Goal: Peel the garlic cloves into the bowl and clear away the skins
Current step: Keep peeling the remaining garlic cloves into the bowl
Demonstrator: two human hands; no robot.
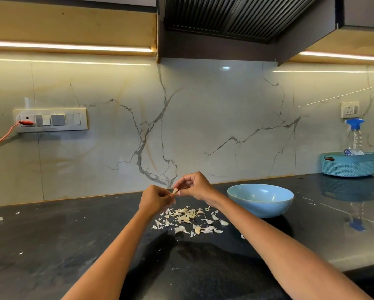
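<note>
Between both hands (154,198) (195,187), garlic clove (175,191) mostly hidden by fingertips

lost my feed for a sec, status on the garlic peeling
Left hand and right hand both pinching one garlic clove above the counter. Skins piled below. Bowl at right, path clear.

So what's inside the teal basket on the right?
A clear spray bottle with a blue trigger stands in the teal basket, with a white-and-blue packet beside it. The basket wall hides anything lower.
</note>
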